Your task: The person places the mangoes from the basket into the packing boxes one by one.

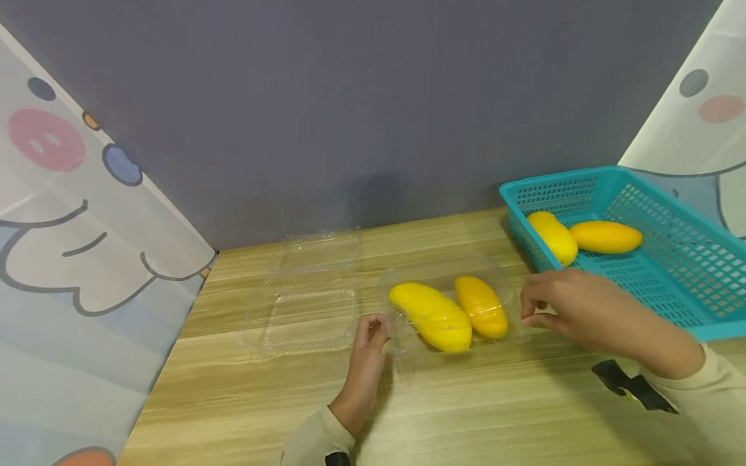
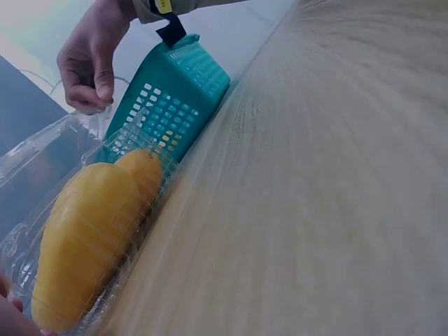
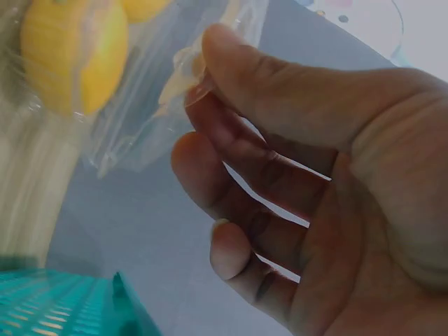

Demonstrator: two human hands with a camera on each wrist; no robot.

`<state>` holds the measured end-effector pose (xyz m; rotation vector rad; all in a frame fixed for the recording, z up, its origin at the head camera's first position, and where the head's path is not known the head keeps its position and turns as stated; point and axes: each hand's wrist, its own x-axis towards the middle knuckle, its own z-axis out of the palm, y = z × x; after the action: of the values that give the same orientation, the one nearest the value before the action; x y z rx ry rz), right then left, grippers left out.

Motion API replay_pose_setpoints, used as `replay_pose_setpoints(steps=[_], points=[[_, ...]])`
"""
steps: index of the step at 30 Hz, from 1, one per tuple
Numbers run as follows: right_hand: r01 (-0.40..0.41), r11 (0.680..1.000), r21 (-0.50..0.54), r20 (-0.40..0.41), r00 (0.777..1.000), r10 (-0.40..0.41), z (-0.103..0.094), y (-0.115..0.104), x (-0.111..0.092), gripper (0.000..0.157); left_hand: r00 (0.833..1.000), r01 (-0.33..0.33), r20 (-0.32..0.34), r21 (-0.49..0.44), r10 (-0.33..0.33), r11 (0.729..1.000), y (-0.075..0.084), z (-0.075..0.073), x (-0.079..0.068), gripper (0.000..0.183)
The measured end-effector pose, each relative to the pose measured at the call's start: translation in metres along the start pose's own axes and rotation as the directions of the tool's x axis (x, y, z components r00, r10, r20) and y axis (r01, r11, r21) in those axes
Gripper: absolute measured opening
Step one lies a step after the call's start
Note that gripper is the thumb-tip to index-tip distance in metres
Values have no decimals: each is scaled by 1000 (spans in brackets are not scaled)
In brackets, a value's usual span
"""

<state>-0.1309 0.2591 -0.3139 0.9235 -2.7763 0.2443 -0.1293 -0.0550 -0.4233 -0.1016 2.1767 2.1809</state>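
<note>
A clear plastic clamshell box with two yellow mangoes, a larger one and a smaller one, sits on the wooden table. At its left edge my left hand pinches the plastic between thumb and fingers; only some fingertips of it show in the left wrist view. My right hand is at the box's right side. In the right wrist view, its thumb and index finger pinch the edge of the clear lid, the other fingers loosely curled. The lid stands raised above the mangoes in the left wrist view.
Another clear plastic box lies unfolded at the left, with no fruit in it. A teal basket at the right holds two more mangoes. A grey wall rises behind the table; printed cloth hangs on both sides.
</note>
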Motion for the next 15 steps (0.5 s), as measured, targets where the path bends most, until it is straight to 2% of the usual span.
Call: replay_pose_setpoints(steps=[4, 10, 15], points=[[6, 1000, -10, 16, 1000, -6, 5, -1, -2, 34, 1000, 9, -5, 18, -9, 1000, -3, 1, 2, 23], [33, 999, -13, -11, 999, -33, 12, 0, -3, 35, 1000, 1, -5, 12, -1, 1000, -3, 0, 0, 25], [77, 997, -9, -31, 997, -77, 18, 2, -3, 36, 1000, 2, 23, -2, -2, 1000, 0, -1, -1, 27]])
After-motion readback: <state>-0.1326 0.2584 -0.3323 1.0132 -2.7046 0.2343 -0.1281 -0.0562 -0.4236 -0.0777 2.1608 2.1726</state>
